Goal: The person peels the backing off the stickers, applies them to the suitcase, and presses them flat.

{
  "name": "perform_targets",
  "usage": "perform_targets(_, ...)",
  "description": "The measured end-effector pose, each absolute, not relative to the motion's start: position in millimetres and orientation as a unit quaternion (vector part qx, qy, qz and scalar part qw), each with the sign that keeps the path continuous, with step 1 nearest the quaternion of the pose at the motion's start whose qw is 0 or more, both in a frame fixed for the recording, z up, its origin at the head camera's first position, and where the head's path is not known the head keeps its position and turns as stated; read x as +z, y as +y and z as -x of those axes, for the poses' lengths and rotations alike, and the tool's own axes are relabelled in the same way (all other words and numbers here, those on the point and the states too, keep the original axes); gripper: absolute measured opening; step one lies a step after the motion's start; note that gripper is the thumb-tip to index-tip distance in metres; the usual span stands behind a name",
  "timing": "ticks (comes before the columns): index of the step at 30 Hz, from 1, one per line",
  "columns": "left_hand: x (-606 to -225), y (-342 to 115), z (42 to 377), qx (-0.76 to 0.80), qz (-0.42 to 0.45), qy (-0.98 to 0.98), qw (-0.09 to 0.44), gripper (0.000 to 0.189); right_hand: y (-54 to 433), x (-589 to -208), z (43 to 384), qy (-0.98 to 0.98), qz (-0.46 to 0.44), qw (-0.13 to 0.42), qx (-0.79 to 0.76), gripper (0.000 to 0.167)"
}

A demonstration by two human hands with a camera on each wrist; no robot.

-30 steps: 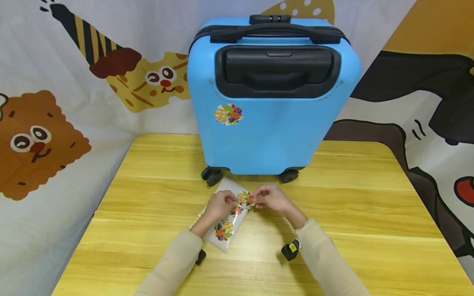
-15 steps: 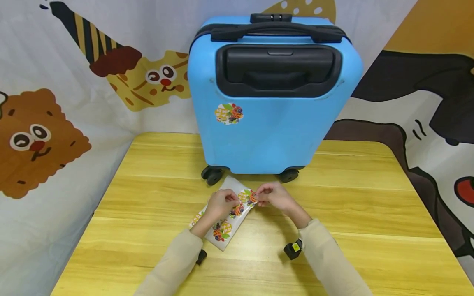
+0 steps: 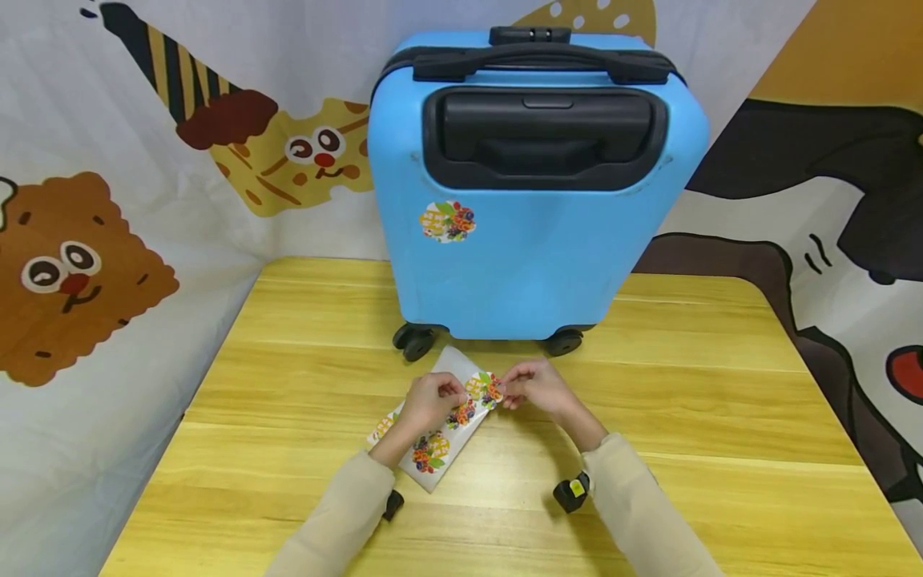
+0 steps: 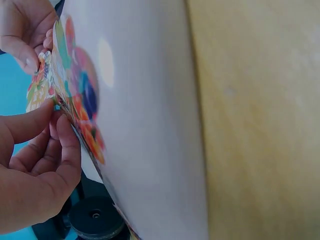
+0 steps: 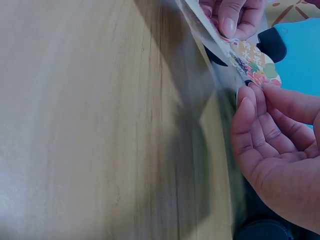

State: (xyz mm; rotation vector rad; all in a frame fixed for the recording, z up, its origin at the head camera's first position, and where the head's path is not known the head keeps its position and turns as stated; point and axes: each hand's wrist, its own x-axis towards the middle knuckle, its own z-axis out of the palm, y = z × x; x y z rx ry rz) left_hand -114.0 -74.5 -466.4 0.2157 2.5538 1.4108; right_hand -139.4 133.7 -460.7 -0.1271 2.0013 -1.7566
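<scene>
A round fruit-print sticker point(image 3: 486, 389) is spread between my two hands at the upper right of a pale sticker sheet point(image 3: 451, 362). My right hand point(image 3: 537, 389) pinches its right edge with thumb and forefinger, seen close in the right wrist view, where the sticker point(image 5: 256, 64) stands up from the sheet. At the opposite edge my left hand point(image 3: 431, 402) pinches the sticker point(image 4: 44, 82) in the left wrist view. More fruit prints point(image 3: 430, 452) show on the sheet, partly hidden by my left hand. A similar sticker point(image 3: 448, 222) is on the front of the blue suitcase point(image 3: 519, 264).
The suitcase stands upright at the back of the wooden table point(image 3: 721, 385), its black wheels point(image 3: 416, 342) just behind the sheet. A cartoon-printed cloth point(image 3: 310, 232) hangs behind it. Black wrist devices point(image 3: 572, 491) sit under the sleeves.
My right hand and the pinched sticker have shifted slightly to the right. The sheet has turned a little on the table, while my left hand stays almost in place.
</scene>
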Motion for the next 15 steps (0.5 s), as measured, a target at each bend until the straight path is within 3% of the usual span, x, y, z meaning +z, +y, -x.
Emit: perform_targets(15,-466.2,-75.6,112.8,0.475,-0.071,0.866,0.136,0.006,135.0,-463.7,137.9,0.719,0.031,0.248,-0.649,0.017)
